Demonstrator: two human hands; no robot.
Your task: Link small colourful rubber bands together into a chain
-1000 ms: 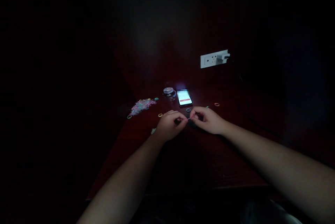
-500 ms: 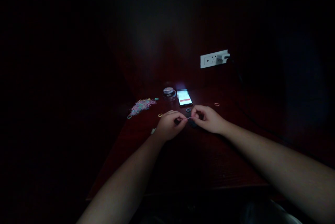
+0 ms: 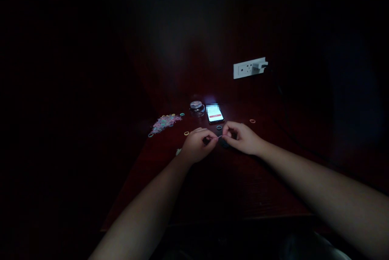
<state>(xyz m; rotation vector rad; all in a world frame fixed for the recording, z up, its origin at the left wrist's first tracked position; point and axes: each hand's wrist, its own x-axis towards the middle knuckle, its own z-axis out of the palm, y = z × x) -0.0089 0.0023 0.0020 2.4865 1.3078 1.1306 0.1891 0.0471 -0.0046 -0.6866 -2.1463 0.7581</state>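
Over the dark red table, my left hand (image 3: 199,144) and my right hand (image 3: 241,137) face each other, fingertips pinched. Between them runs a thin, pale elastic band (image 3: 220,136), one end in each pinch. Just beyond the fingers lies a grey-blue hair tie (image 3: 219,127). A dark item (image 3: 225,144) sits below my right fingertips, too dim to make out. Near my left hand are a yellow hair tie (image 3: 186,133) and a pale object (image 3: 178,152) partly hidden by the wrist.
A heap of small coloured elastic bands (image 3: 165,123) lies at the left edge of the table (image 3: 231,191). Behind my hands stand a round lidded jar (image 3: 197,108) and a lit phone (image 3: 215,114). A pinkish hair tie (image 3: 252,121) lies right. A wall socket (image 3: 249,68) holds a plugged-in charger.
Both hands keep nearly the same pose, still pinching the band. The whole view has shifted very slightly.
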